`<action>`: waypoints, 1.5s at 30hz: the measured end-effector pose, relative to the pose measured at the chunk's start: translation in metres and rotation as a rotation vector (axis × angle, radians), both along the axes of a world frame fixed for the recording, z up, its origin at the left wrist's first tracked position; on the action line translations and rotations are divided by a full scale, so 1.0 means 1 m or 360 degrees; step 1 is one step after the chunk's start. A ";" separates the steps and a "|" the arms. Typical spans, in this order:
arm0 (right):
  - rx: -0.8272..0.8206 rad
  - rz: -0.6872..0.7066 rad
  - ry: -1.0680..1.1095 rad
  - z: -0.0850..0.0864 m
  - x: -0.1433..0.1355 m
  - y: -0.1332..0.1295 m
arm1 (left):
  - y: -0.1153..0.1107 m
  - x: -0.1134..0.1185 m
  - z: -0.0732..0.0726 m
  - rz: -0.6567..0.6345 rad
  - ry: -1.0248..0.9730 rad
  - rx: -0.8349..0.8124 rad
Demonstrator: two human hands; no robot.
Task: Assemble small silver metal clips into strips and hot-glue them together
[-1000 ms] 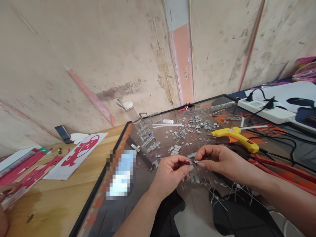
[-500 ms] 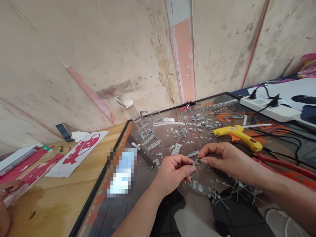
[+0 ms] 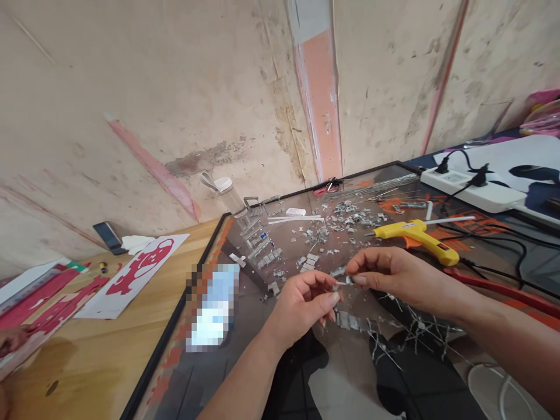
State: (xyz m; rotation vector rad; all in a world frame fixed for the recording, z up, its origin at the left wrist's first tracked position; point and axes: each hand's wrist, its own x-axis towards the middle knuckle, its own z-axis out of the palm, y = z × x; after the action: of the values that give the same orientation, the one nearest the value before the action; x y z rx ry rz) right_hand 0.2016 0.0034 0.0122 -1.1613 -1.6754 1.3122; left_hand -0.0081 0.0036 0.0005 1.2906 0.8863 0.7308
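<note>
My left hand (image 3: 308,300) pinches one end of a thin pale strip between thumb and fingertips. Close to its right, my right hand (image 3: 385,273) holds a small silvery piece (image 3: 349,280) at the strip's other end. Below the hands lies a row of flat grey pieces (image 3: 350,321), beside a tangle of thin twisted wires (image 3: 420,329). Beyond them, small metallic pieces (image 3: 350,214) are scattered over the dark glossy tabletop (image 3: 271,309). A yellow glue gun (image 3: 420,233) rests behind my right hand.
A white power strip (image 3: 472,189) with black plugs is at the right, near red-handled pliers (image 3: 503,289). A clear bottle (image 3: 230,195) stands by the wall. At the left are a phone (image 3: 107,236), a red-and-white paper cutout (image 3: 140,268) and another person's hand (image 3: 13,341).
My hands have moved slightly apart, and the pale strip now shows between them. The whole view has shifted a little.
</note>
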 end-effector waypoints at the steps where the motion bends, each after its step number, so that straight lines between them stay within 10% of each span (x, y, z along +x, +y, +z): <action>1: -0.0015 0.0001 0.0001 -0.002 -0.002 0.000 | 0.000 0.000 0.000 -0.0026 0.0007 -0.0001; 45: -0.0187 -0.0301 0.0257 -0.017 -0.010 0.002 | 0.005 -0.001 -0.004 -0.0208 0.0239 -0.0112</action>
State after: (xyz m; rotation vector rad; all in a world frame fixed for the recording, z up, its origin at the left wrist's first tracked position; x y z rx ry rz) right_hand 0.1920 0.0056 -0.0051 -1.2154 -1.3549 1.3598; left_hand -0.0089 0.0082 -0.0032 1.3402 0.9305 0.5010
